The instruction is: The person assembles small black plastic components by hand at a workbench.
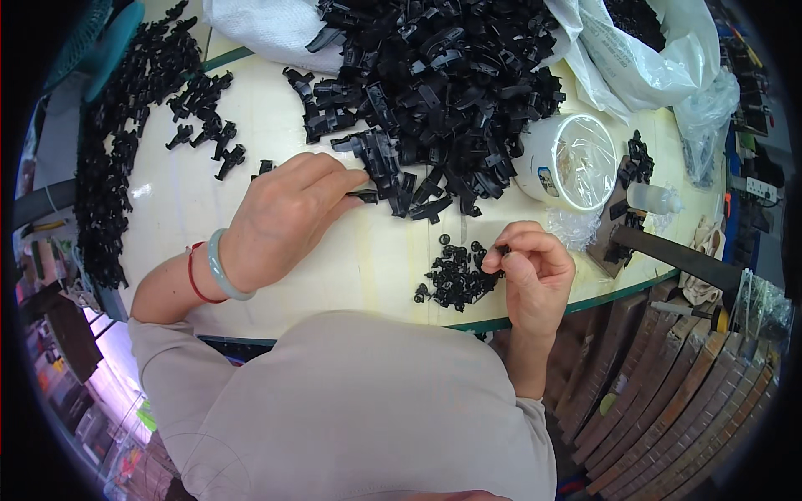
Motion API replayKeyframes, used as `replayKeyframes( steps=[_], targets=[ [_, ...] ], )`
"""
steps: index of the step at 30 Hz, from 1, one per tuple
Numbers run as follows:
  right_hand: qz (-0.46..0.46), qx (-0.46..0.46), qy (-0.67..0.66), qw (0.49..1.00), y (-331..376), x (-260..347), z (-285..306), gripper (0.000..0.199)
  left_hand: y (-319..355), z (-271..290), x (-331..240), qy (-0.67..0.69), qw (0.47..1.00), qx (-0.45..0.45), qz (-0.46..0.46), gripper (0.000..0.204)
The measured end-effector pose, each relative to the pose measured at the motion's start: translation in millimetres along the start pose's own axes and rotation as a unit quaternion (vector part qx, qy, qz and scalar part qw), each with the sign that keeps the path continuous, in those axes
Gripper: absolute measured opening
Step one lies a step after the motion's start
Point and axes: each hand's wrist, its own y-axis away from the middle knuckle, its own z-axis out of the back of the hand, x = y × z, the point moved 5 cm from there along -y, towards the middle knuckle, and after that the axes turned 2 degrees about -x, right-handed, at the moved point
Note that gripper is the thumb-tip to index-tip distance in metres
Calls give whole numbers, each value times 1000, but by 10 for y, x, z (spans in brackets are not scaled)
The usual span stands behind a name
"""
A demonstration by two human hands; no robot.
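My left hand (288,204), a jade-coloured bangle and a red cord at its wrist, reaches to the near left edge of a big heap of black plastic parts (443,92). Its fingertips are closed on one black plastic part (364,196), which is partly hidden by the fingers. To the right, my right hand (535,267) pinches a small black piece (502,250) between thumb and fingers. Just left of that hand lies a low pile of small black pieces (459,275), some of them ring-shaped.
More black parts (200,96) are spread along the table's left side. A white tub (539,167) with clear plastic film stands right of the heap, near a small clear bottle (652,199). White bags (635,50) lie at the back right. Brown slabs (668,376) stand below the table's right edge.
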Motion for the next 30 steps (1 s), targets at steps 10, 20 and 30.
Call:
replayKeyframes(
  steps=[10, 20, 30],
  targets=[
    [58, -39, 130, 989, 48, 129, -65, 18, -36, -49, -246, 218, 975, 42, -5, 13],
    [76, -44, 166, 982, 39, 157, -68, 18, -11, -551, -238, 518, 799, 207, 224, 19],
    [308, -127, 543, 771, -73, 693, -71, 23, 1, -588, -216, 599, 731, 205, 255, 23]
  ],
)
